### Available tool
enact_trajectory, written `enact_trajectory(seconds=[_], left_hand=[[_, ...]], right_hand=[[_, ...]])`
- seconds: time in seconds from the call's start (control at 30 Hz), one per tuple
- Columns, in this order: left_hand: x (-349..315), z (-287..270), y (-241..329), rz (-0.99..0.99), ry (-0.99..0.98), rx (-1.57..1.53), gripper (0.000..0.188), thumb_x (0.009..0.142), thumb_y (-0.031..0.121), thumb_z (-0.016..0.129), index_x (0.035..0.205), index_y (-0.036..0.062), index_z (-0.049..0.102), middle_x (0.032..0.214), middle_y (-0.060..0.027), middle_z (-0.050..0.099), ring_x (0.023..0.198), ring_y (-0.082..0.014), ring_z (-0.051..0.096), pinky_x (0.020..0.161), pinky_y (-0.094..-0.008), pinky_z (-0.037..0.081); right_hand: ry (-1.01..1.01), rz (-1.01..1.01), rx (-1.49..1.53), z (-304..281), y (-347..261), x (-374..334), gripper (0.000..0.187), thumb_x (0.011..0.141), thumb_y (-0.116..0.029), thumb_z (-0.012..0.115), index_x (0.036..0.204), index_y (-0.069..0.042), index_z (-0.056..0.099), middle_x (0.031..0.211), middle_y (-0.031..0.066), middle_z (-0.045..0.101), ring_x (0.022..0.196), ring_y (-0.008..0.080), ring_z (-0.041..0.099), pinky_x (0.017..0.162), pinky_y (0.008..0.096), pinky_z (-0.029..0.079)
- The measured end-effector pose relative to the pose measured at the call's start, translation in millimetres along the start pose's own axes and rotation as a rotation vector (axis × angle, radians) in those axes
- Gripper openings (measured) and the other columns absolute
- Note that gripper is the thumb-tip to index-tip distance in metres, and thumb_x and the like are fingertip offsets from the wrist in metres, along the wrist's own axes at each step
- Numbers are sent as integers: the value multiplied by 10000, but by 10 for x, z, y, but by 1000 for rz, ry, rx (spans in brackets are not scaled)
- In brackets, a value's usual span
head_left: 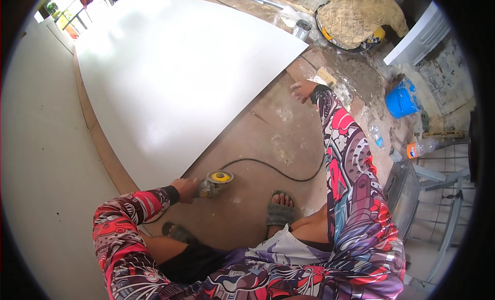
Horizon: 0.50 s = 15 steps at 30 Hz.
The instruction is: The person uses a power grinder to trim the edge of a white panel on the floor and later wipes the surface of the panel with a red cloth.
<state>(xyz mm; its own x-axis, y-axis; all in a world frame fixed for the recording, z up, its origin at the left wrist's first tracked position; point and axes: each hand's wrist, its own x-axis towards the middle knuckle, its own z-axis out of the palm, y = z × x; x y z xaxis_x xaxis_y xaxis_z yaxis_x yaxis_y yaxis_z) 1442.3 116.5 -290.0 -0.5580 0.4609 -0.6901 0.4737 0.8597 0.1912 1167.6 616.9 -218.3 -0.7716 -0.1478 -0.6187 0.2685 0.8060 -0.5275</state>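
Observation:
My left hand (185, 190) is wrapped round the body of an angle grinder (210, 185) with a yellow-centred disc, held low over the floor beside the sheet's near corner. A large glossy white sheet (175, 68) lies ahead and to the left. My right hand (303, 90) reaches forward past the sheet's right edge, its fingers apart and partly bent, with nothing visible in them. Just beyond it on the floor is a cream-coloured block like a power strip (326, 76). A black cable (273, 167) curves over the floor between the grinder and my right sleeve.
A person in a stained tan shirt (361, 16) crouches at the far right. Nearby are a metal can (301, 29), a white panel (418, 34) and a blue bucket (402, 98). Plastic bottles (422, 148) and grey metal frames (448, 217) lie right. A pale wall (46, 140) borders the left.

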Motion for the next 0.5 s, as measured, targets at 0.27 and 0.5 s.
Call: enact_trajectory(seconds=[0.27,0.5], left_hand=[[-162,113,-211,-62,18,-13,590,663,247,744,1138,43,460,911,-201,672,869,-390,669,712,-496,548],[413,205,-111,95,-41,-15,670,739,430,685,1257,60,480,965,-214,683,878,-379,680,719,-498,550]], right_hand=[[-69,-34,64,90,-162,367,539,886,-206,649,1379,-87,469,1083,151,647,878,248,659,718,402,564],[-449,-164,554,-409,1219,881,488,948,-212,558,1401,-94,416,1272,160,568,1060,240,615,859,486,531]])
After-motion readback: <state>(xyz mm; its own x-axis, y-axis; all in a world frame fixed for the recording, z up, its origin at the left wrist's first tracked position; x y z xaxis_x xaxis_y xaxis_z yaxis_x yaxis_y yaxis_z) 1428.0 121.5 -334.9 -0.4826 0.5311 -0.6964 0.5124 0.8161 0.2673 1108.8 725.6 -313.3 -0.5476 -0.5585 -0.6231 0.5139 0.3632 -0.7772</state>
